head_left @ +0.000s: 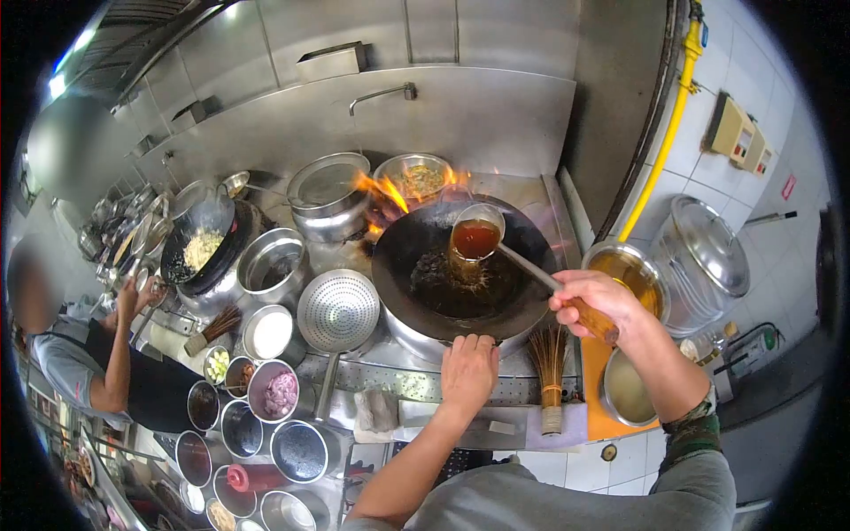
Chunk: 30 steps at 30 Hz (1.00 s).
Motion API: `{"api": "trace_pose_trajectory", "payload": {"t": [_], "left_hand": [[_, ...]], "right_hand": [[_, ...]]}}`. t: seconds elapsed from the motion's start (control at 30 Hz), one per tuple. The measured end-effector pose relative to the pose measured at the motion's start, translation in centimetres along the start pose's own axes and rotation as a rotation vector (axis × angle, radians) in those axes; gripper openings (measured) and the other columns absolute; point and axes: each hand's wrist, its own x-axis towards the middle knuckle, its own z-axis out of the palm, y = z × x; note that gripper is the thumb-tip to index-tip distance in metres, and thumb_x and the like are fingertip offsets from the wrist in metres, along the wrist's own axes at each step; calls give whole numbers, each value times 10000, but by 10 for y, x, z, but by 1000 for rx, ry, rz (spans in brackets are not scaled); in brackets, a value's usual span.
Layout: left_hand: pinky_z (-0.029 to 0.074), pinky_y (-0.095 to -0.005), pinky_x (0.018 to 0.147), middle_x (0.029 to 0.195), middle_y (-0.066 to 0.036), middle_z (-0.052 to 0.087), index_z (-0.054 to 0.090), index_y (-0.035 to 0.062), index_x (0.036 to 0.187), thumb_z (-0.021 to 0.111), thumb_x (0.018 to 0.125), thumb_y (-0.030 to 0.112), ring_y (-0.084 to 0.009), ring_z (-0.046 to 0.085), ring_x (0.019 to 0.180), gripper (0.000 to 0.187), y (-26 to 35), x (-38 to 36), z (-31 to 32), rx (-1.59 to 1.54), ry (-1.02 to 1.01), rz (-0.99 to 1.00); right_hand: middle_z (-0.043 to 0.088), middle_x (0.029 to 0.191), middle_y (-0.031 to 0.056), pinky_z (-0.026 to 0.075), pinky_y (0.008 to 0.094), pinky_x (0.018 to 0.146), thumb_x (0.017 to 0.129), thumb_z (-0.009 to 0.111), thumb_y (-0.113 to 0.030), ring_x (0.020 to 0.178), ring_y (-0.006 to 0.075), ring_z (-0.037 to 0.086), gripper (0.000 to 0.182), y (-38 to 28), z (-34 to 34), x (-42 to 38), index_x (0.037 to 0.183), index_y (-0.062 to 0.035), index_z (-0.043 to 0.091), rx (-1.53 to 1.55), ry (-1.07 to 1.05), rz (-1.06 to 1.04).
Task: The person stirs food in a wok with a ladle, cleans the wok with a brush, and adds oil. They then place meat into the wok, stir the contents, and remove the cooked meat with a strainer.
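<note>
My left hand [469,372] grips the near rim of the wok [460,274], fingers curled over hot, heavy steel. My right hand [593,301] is closed round the far end of the long ladle [478,239], which is brimful of dark sauce over the wok, front-heavy and sloshy, I'd judge.

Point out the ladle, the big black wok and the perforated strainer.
ladle [476,239]: head view, on the brown liquid in its bowl.
wok [522,239]: head view, on its dark inner wall.
strainer [338,310]: head view, on its perforated centre.
</note>
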Motion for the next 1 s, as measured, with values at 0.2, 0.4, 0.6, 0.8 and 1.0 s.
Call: {"api": "trace_pose_trajectory", "payload": {"t": [0.2, 0.4, 0.6, 0.8, 1.0], "left_hand": [[436, -403, 716, 838, -98, 602, 631, 55, 896, 650, 781, 138, -287, 556, 827, 143, -1, 4, 0, -27, 7, 3], [427, -403, 697, 830, -101, 604, 626, 52, 886, 651, 786, 135, -292, 553, 816, 133, -4, 4, 1, -49, 24, 13], [426, -402, 698, 812, -113, 607, 619, 45, 864, 649, 792, 137, -306, 551, 806, 121, -5, 8, 2, -91, 33, 11], [426, -415, 701, 813, -124, 614, 617, 40, 846, 647, 796, 141, -318, 551, 803, 117, -2, 10, 1, -86, -3, -9], [431, -429, 688, 812, -133, 619, 611, 34, 829, 645, 794, 140, -326, 552, 779, 116, -3, 11, -1, -67, -12, -7]], "right_hand": [[531, 743, 51, 438, 290, 453, 826, 549, -38, 538, 121, 525, 658, 22, -24, -35, 1415, -27, 255, -420, 135, 8], [589, 780, 120, 482, 315, 557, 846, 517, -51, 603, 192, 586, 658, 119, -37, -58, 1450, -125, 267, -957, 376, -268], [589, 1081, 274, 498, 402, 762, 799, 521, -16, 893, 391, 618, 668, 217, -53, -49, 1427, -130, 323, -1029, 448, -524], [559, 1173, 269, 501, 363, 756, 773, 532, 6, 900, 363, 623, 671, 221, -48, -61, 1410, -113, 357, -987, 424, -415], [594, 1084, 252, 486, 311, 695, 773, 552, 13, 791, 275, 618, 662, 238, -57, -60, 1402, -81, 367, -873, 455, -556]]}}
